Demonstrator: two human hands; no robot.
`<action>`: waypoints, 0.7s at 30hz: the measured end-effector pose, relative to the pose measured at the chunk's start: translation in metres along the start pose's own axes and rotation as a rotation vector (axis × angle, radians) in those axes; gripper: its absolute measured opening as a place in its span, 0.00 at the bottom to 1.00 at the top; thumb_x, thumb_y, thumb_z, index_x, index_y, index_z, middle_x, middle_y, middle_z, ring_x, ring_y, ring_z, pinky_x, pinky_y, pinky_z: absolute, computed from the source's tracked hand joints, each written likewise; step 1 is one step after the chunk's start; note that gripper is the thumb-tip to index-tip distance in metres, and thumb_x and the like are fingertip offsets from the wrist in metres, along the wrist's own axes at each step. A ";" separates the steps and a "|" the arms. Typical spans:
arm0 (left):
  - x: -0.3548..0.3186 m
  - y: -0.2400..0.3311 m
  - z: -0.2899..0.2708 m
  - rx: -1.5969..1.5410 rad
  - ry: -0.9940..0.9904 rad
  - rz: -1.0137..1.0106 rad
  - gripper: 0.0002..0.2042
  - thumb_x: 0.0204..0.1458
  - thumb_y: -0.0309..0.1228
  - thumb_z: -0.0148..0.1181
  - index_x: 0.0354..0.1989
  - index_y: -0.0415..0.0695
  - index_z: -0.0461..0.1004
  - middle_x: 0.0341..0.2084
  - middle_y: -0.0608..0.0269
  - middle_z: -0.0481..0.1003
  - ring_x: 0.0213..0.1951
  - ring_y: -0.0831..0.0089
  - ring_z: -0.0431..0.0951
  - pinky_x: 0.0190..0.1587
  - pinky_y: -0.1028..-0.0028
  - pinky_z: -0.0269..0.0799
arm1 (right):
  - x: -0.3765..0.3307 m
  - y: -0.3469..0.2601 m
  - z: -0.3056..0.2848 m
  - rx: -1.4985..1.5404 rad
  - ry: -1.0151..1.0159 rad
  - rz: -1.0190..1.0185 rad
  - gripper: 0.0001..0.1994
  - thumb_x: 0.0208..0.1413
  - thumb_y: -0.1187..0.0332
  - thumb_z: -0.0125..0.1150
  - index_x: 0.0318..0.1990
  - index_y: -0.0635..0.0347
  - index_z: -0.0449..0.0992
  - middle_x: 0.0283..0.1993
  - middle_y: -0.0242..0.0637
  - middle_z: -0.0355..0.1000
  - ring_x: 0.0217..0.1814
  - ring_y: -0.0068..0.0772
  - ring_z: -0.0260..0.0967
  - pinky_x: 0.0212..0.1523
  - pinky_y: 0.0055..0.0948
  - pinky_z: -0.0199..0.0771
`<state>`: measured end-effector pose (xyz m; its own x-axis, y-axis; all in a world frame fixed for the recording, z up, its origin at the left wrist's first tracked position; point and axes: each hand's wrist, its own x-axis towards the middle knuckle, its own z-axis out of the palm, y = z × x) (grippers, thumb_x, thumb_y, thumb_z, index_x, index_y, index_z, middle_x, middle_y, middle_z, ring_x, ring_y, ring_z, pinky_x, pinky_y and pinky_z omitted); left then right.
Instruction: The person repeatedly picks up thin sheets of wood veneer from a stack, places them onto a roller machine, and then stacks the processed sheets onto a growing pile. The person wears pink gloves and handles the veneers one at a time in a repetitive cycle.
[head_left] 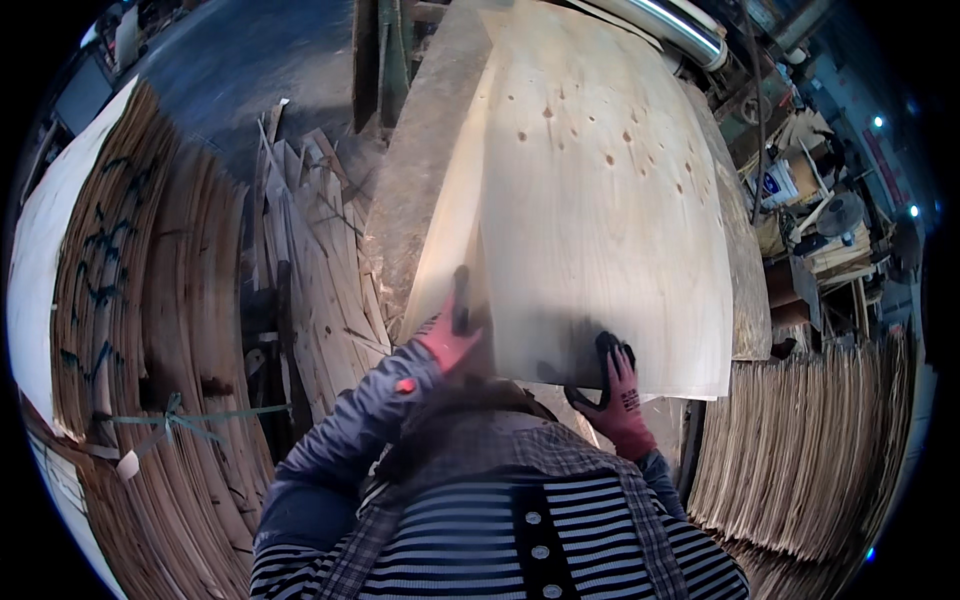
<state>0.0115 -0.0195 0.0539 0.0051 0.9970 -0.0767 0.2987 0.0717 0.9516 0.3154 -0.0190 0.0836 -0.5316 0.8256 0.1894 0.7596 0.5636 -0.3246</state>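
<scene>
Pale wood veneer sheets [600, 250] with brown knots lie before me, a top one over another veneer sheet [450, 220] that shows along its left side. My left hand [450, 335], in a pink glove with dark fingers, is at the near left edge of these sheets. One finger stretches forward; the others are partly hidden or blurred. My right hand [620, 400], gloved alike, rests at the near edge of the top sheet. Its fingers touch the surface and its thumb is spread apart, in front of the edge.
Veneer stacks stand on both sides: a tied stack [190, 330] at left and another stack [810, 450] at right. Loose wood strips [315, 230] lie left of the sheets. A shiny metal roller [680, 30] spans the far end. A white bucket [778, 185] stands among clutter at right.
</scene>
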 end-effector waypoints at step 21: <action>0.007 0.064 0.050 -0.192 -0.004 0.313 0.45 0.35 0.39 0.66 0.59 0.36 0.43 0.56 0.44 0.49 0.59 0.55 0.49 0.58 0.65 0.47 | 0.032 0.004 -0.035 0.393 -0.138 -0.035 0.49 0.27 0.60 0.70 0.59 0.64 0.47 0.62 0.53 0.41 0.64 0.58 0.35 0.61 0.48 0.38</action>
<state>0.0787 -0.0091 0.0996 0.0712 0.9714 0.2266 0.0972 -0.2329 0.9676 0.3148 0.0104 0.1206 -0.6201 0.7795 0.0893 0.5534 0.5152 -0.6544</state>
